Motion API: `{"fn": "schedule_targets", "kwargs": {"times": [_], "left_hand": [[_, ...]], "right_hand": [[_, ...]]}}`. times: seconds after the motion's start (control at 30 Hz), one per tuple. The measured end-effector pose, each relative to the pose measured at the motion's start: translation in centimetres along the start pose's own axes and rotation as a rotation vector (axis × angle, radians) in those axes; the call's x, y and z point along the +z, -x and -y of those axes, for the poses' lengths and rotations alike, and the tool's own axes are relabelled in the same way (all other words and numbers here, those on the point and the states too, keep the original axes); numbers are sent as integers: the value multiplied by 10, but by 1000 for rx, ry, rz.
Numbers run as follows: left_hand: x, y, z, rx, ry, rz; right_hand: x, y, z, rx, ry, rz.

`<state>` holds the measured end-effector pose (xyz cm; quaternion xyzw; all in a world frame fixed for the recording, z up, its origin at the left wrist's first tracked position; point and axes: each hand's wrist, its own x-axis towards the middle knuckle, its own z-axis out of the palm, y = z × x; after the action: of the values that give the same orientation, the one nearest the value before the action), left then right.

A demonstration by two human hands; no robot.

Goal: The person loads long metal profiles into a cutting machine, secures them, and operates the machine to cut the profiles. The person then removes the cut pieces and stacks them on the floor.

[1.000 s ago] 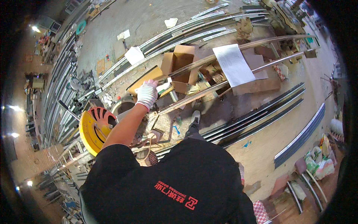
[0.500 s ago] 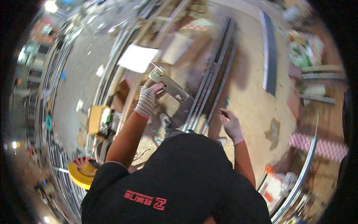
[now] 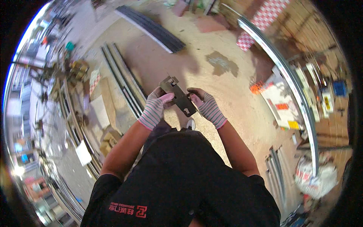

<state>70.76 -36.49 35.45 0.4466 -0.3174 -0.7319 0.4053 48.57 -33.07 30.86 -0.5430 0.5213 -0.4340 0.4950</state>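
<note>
Metal plate [image 3: 182,101] over stained floor [image 3: 242,96]; dark strips [image 3: 153,29] beyond.

Left hand [image 3: 153,108] and right hand [image 3: 208,108]: gloves whitish with grey-green stripes, pinkish thumbs, pink cuff edges; right fingertips dark. Metal plate [image 3: 180,99]: dark grey-brown. Shirt [image 3: 181,178]: black, red print. Shoe [image 3: 191,124]: whitish. Floor [image 3: 245,140]: tan, dark grey stain [image 3: 223,64]. Checked strip [image 3: 268,15]: red and white. Bundle of bars [image 3: 151,28]: black, pale edge. Long profiles [image 3: 123,83]: black with silvery lines. Paper sheet [image 3: 83,153]: white. Sack [image 3: 315,178]: white, reddish marks. Tangled item [image 3: 256,87]: bright orange. Small box [image 3: 339,89]: blue. Cardboard [image 3: 109,140]: brown.
</note>
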Motion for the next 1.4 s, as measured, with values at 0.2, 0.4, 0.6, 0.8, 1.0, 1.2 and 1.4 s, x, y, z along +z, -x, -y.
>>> {"fn": "schedule_targets", "kwargs": {"times": [0.2, 0.4, 0.6, 0.8, 1.0, 1.2, 1.4], "left_hand": [[108, -81, 19, -157, -95, 225], [196, -182, 49, -293, -124, 354], [307, -268, 81, -381, -626, 872], [407, -323, 118, -585, -762, 1402], [499, -344, 149, -191, -1102, 1622], [555, -406, 203, -186, -1155, 1108], [592, -405, 274, -216, -1114, 895]], "right_hand": [[-95, 23, -13, 79, -89, -269], [-178, 16, -18, -46, 134, -616], [-275, 4, -12, -212, 1096, -724], [-337, 31, -30, -15, 1146, -640], [-420, 87, -51, 121, 992, -790], [-568, 188, -87, 274, 1039, -837], [-762, 267, -144, 468, 1096, -793]]}}
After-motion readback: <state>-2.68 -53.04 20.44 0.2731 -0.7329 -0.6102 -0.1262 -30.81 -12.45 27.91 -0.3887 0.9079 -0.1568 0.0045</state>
